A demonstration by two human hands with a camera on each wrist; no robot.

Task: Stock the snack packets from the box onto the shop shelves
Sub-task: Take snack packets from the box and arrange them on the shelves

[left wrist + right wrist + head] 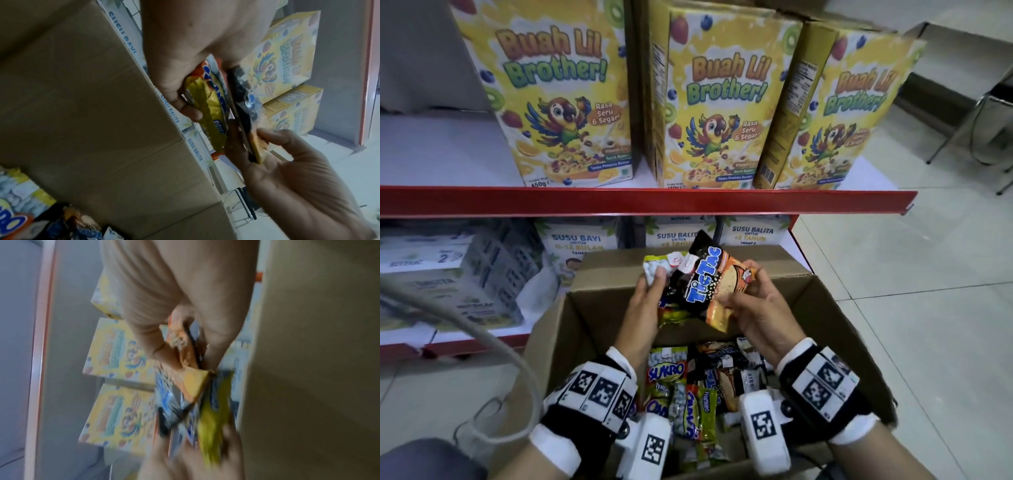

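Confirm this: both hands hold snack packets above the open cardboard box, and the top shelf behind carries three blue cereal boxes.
Wrong in one respect: the cereal boxes are yellow, not blue, as the head view shows. The rest stands: left hand and right hand hold snack packets above the open cardboard box.

Your 2 hands met above the open box: your left hand [645, 305] gripped the yellow-green packet [671, 317], your right hand [758, 308] pinched the Tic Tac packet [705, 284], both wrists raised.

"Tic Tac" packet [707, 284], "Sukro" packet [667, 370]
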